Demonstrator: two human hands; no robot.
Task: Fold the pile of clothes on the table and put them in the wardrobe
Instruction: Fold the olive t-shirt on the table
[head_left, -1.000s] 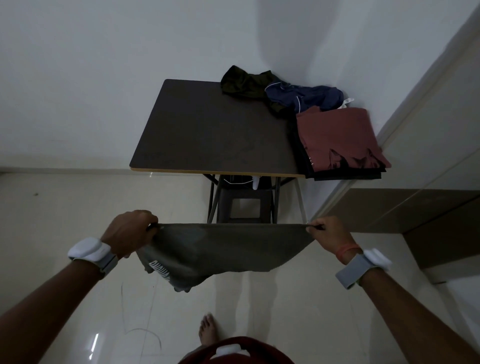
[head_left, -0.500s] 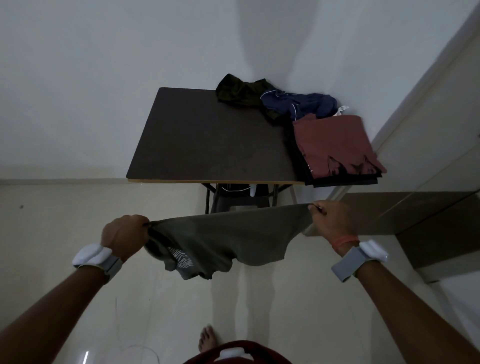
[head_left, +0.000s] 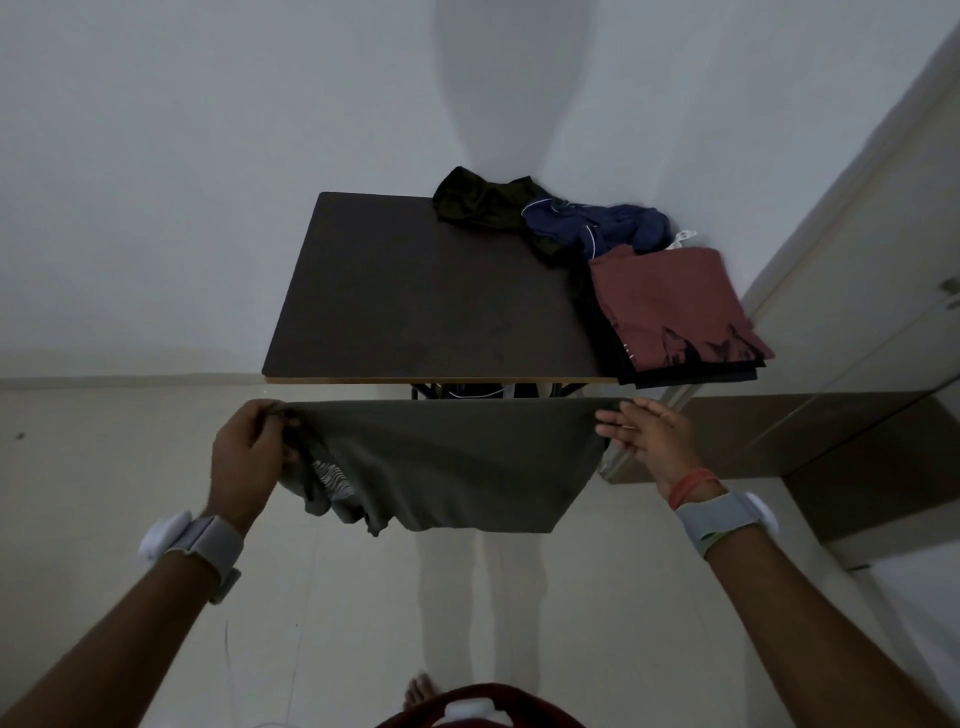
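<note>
A person's left hand pinches, and the right hand with nearly straight fingers grips, an olive-grey cotton T-shirt stretched in mid-air just before the dark brown desk. Folding looks under way; next, likely, laying it flat there.

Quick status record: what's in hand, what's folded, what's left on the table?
held: olive-grey garment, spread in the air before the table
left hand: grips its left end
right hand: at its right corner, fingers straight, grip unclear
folded: maroon shirt atop dark stack, table's right edge
unfolded: dark green garment, navy garment, far right corner
</note>
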